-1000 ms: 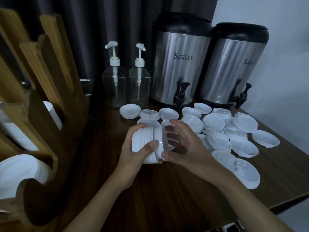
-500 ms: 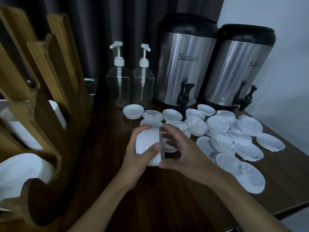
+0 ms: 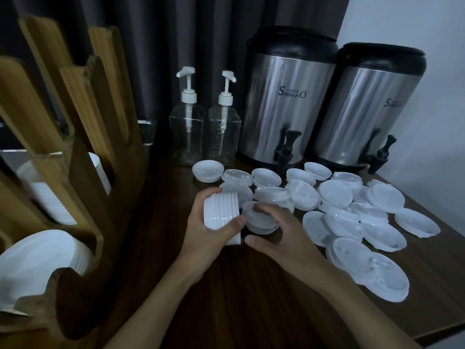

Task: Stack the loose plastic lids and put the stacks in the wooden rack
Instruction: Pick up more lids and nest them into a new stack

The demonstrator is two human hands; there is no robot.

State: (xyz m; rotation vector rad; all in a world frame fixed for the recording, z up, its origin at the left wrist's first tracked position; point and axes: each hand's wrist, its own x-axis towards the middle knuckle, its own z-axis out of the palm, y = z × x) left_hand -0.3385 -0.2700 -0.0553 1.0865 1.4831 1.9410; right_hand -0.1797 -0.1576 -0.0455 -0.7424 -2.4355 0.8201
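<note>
Our left hand (image 3: 208, 238) grips the sideways stack of white round plastic lids (image 3: 221, 210) just above the dark wooden bench (image 3: 251, 298), near centre. The fingers (image 3: 266, 209) of our right hand (image 3: 284, 240) curl over one loose white lid (image 3: 259, 222) beside it. We should square rims before nesting it.

Head-mounted wide-angle view.
The wooden table (image 3: 251, 311) is viewed at close range, forward and downward, toward the curtained wall (image 3: 163, 46).
</note>
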